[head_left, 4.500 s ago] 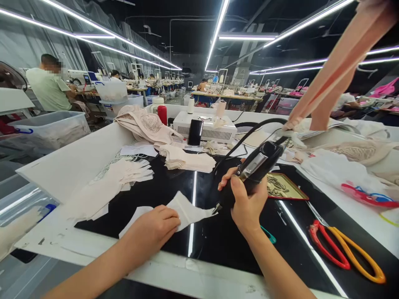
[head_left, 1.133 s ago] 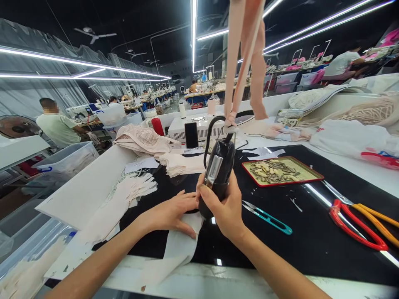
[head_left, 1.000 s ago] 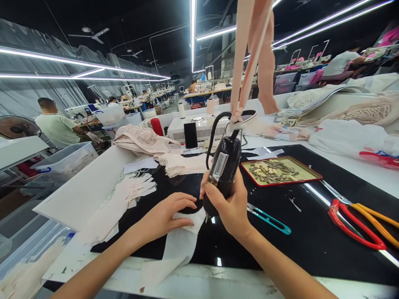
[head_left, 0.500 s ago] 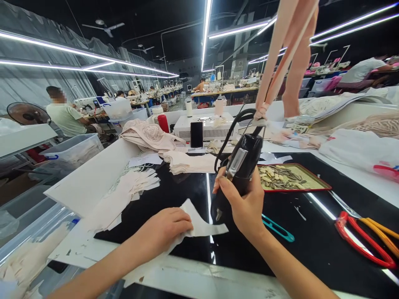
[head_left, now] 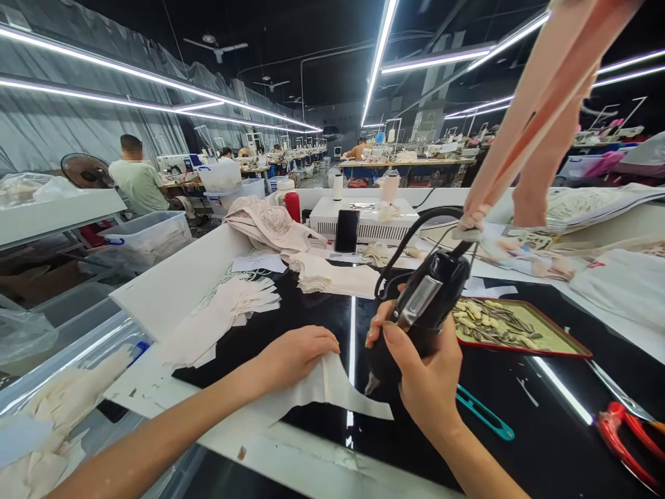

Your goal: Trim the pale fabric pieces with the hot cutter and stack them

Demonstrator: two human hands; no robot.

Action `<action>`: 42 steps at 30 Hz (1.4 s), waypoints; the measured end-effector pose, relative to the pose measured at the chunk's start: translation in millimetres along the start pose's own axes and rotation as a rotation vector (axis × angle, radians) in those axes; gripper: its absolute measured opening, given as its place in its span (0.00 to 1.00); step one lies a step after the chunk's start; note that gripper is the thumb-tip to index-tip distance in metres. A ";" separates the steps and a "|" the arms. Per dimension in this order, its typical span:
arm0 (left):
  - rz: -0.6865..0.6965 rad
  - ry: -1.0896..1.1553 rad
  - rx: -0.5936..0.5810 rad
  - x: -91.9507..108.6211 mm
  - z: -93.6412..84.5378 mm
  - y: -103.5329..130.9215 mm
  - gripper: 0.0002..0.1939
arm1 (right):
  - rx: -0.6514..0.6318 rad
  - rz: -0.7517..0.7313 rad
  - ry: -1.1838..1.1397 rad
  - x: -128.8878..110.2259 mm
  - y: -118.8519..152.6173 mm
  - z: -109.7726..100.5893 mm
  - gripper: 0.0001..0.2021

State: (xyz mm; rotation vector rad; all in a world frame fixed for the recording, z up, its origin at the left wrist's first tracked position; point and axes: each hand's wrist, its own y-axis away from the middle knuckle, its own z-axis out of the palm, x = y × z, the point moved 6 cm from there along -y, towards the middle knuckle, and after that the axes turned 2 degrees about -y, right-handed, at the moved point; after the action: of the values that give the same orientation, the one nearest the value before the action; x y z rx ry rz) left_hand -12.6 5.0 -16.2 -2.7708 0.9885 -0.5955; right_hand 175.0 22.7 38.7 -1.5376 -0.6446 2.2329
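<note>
My left hand (head_left: 298,357) has its fingers closed on the upper edge of a white fabric piece (head_left: 337,388), whose narrow strip reaches right over the black tabletop (head_left: 249,346). Wrapped around a black handheld tool (head_left: 423,305) is my right hand (head_left: 429,367), thumb across its front. The tool's metal tip points down, just above the strip and apart from it, as far as I can see. Pink fabric strips (head_left: 535,118) hang from above and are tied near the tool's cord.
Fanned fabric pieces (head_left: 223,315) and a fabric stack (head_left: 335,275) lie at the left and back. A tray of seeds (head_left: 561,336), a teal cutter (head_left: 485,412) and red-handled scissors (head_left: 623,436) lie right. A phone (head_left: 346,231) stands behind. A person (head_left: 136,184) sits far left.
The view has shifted, so most things sit further right or left of before. My left hand has drawn the fabric piece up, showing more of it below the fingers. My right hand still holds the tool.
</note>
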 end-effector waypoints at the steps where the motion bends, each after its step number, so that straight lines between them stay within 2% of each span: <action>1: 0.003 -0.002 -0.011 -0.8 3.8 -2.3 0.19 | -0.005 0.002 -0.001 -0.3 1.8 -0.4 0.11; 5: 0.016 0.007 -0.032 -2.7 10.3 -3.6 0.18 | -0.018 0.002 -0.017 -2.7 9.0 -4.7 0.11; 14: -0.002 0.035 -0.020 -1.2 4.8 11.2 0.17 | -0.007 0.014 -0.050 -9.1 13.4 -13.1 0.17; 23: 0.045 -0.010 -0.011 3.4 9.5 17.6 0.23 | 0.020 0.061 -0.042 -6.1 11.7 -17.7 0.19; 28: 0.039 0.023 0.021 5.2 13.6 17.6 0.20 | 0.087 0.055 -0.044 -5.3 -0.9 -9.6 0.20; 32: 0.055 0.053 0.046 6.9 15.0 17.1 0.22 | 0.135 0.057 -0.080 2.1 -13.9 1.8 0.21; 42: 0.057 0.044 0.088 8.0 20.6 16.7 0.20 | 0.084 0.022 -0.091 27.2 -34.1 26.7 0.19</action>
State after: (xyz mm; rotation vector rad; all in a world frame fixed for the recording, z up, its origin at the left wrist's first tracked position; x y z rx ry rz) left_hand -8.2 -13.0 -36.7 -2.6551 1.0204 -0.6773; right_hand 141.6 60.9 44.6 -1.4157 -0.5543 2.3265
